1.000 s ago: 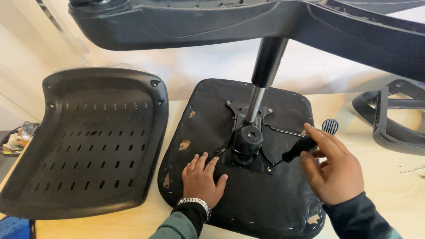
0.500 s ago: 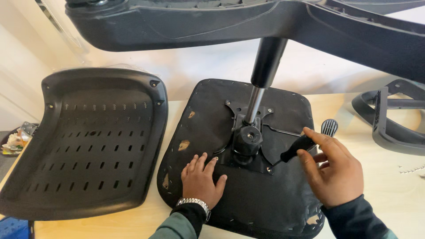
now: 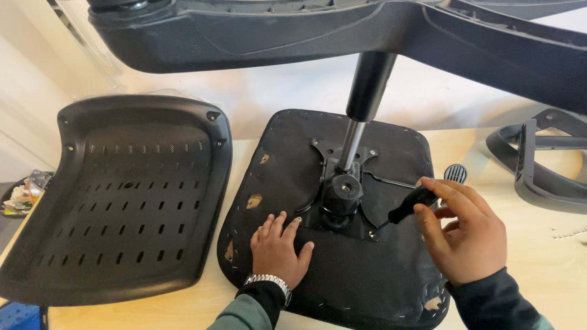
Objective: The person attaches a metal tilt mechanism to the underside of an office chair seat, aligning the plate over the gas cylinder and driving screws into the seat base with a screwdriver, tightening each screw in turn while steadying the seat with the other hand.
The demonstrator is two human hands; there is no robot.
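Observation:
An upside-down black chair seat (image 3: 287, 165) lies on the light table, with a metal mechanism plate (image 3: 342, 195) bolted at its middle. A gas cylinder (image 3: 364, 104) rises from the plate to a black star base (image 3: 306, 33) overhead. My left hand (image 3: 278, 247) presses flat on the seat, left of the plate, and wears a metal watch. My right hand (image 3: 461, 229) grips a black-handled screwdriver (image 3: 411, 205) whose tip points at the plate's lower right corner.
A black perforated plastic backrest shell (image 3: 116, 201) lies to the left. A black armrest part (image 3: 538, 165) sits at the right edge, with small screws (image 3: 568, 233) near it. The black end of a lever (image 3: 455, 173) shows behind my right hand.
My right hand has shifted slightly left and down with the screwdriver, bringing its tip closer to the plate's corner. My left hand stays pressed on the seat.

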